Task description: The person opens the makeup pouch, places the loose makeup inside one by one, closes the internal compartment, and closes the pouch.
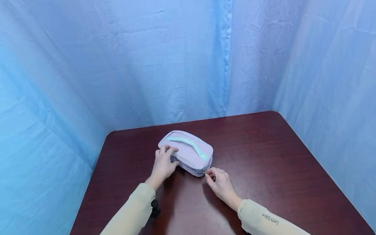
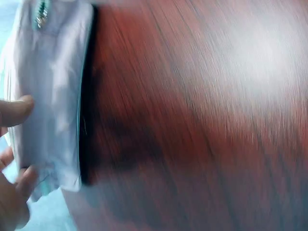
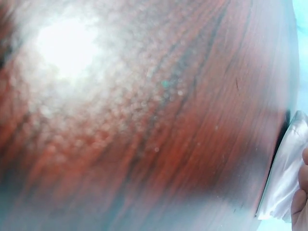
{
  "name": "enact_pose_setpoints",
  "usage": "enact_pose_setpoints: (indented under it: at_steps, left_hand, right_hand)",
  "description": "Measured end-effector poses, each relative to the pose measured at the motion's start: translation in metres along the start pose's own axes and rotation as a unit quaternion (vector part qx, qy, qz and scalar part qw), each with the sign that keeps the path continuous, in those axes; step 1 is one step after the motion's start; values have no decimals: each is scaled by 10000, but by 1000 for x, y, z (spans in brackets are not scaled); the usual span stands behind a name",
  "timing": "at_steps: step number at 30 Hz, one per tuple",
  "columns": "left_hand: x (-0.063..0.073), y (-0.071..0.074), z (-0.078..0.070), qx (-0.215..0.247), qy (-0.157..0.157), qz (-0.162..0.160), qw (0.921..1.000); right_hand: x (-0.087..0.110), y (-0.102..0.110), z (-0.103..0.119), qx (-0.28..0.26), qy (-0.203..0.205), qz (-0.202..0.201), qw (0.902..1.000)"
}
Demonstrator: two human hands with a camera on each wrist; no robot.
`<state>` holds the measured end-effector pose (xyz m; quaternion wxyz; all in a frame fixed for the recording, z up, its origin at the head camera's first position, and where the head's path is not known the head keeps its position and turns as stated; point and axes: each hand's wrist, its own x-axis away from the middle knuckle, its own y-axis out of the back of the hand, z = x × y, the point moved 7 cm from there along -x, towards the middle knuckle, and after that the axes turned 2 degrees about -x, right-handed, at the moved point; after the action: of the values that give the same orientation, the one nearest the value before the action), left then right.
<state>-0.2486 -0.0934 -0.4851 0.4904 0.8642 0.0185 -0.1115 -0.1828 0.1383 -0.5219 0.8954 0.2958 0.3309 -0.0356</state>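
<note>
A lilac zip pouch [image 1: 188,150] with a mint carry strap [image 1: 188,142] lies on the table, set at an angle. My left hand [image 1: 165,164] grips its near left side, fingers over the top edge and thumb against the front wall. At the near right corner my right hand [image 1: 221,183] pinches the small zipper pull [image 1: 204,172] between thumb and forefinger. The left wrist view has the pouch's side wall [image 2: 53,91] and a metal-and-green zipper piece [image 2: 41,17] near its top. In the right wrist view only a pouch corner [image 3: 285,173] and some fingertips [image 3: 299,204] show.
The dark red-brown wooden table [image 1: 264,156] has rounded far corners and a glossy surface that reflects light. Blue curtains [image 1: 164,65] hang close behind it and along both sides. A black object [image 1: 155,208] shows at the left cuff.
</note>
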Motion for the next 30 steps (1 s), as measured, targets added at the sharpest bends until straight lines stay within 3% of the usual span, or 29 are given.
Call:
enact_pose_setpoints:
  at_steps: [1, 3, 6, 8, 13, 17, 19, 21, 26, 30]
  left_hand:
    - [-1, 3, -3, -319, -377, -117, 9987]
    - [-2, 7, -10, -994, -1158, -426, 9874]
    - [-4, 9, -23, -1766, -2260, -711, 9553]
    - [-3, 4, -32, -2001, -2875, -588, 9348]
    - [4, -13, -48, -2041, -3781, 59, 9030]
    - [10, -16, -63, -2261, -4347, -278, 8713]
    - [12, -15, -70, -2331, -4502, -494, 8605]
    - [12, -15, -76, -2310, -4527, -505, 8597]
    - [7, -18, -91, -2231, -4150, -133, 8819]
    - [4, -20, -100, -2087, -3918, -29, 8961]
  right_hand:
    - [0, 0, 0, 17, 8, 11, 10000]
    - [-1, 0, 1, 29, 17, 19, 10000]
    - [-1, 2, 1, -2, -5, -35, 10000]
    - [-1, 3, 0, -56, -34, -64, 10000]
    - [0, 3, -1, -111, -111, -22, 9999]
    - [-1, 2, -2, -91, -157, 18, 9998]
    - [0, 2, -2, -90, -158, 15, 9998]
    - [0, 2, -1, -91, -128, 11, 9999]
    - [0, 5, 0, -19, 43, -132, 9999]
    - [-1, 9, 0, 66, 146, -227, 9996]
